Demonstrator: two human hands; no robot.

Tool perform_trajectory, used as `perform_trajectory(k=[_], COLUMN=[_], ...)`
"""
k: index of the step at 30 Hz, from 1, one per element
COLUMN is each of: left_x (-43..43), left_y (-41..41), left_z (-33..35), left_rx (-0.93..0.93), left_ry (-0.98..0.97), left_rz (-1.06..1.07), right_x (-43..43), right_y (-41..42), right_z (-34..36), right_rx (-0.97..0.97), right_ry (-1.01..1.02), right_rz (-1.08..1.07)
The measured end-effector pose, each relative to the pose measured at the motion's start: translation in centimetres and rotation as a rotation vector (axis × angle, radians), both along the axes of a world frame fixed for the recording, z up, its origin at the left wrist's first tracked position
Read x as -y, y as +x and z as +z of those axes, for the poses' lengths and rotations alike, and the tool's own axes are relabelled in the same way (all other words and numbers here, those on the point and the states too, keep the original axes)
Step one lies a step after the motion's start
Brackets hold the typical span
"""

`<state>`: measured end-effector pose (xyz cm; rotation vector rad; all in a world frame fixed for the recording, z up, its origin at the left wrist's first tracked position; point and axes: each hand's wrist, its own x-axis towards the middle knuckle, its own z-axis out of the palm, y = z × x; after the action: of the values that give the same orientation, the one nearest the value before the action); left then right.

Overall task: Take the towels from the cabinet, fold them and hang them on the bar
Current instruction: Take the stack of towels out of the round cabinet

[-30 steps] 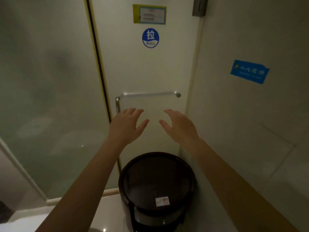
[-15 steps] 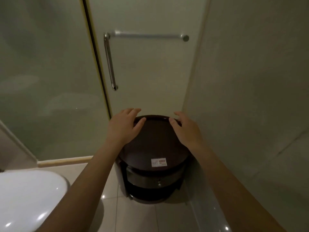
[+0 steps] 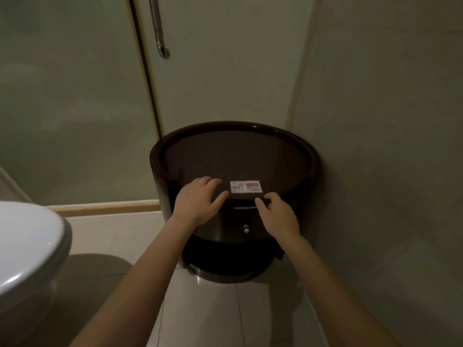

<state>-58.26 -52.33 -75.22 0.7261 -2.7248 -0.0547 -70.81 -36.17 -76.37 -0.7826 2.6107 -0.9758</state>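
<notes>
The cabinet (image 3: 235, 156) stands mid-frame in the corner, before the glass door (image 3: 225, 71). A sticker (image 3: 246, 186) lies on its top. The toilet (image 3: 27, 246) sits at lower left.

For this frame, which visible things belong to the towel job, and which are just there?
Job: round dark cabinet; its drawer knob; left hand; right hand.
Just there: WiFi sticker; toilet lid; door handle. No towels visible.
</notes>
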Motion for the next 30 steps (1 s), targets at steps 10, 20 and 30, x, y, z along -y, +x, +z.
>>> perform_trajectory(k=[10, 20, 30], left_x=[0.1, 0.0, 0.3], left_y=[0.1, 0.3, 0.1], left_z=[-5.2, -5.4, -5.0], left_rx=[-0.076, -0.041, 0.002], left_ry=[0.05, 0.041, 0.074], left_rz=[0.037, 0.056, 0.054], right_x=[1.2, 3.8, 2.4], right_y=[1.1, 1.3, 1.6], right_z=[-7.5, -9.8, -9.5], right_rx=[0.144, 0.348, 0.328], right_ry=[-0.085, 0.031, 0.099], right_rz=[-0.16, -0.133, -0.046])
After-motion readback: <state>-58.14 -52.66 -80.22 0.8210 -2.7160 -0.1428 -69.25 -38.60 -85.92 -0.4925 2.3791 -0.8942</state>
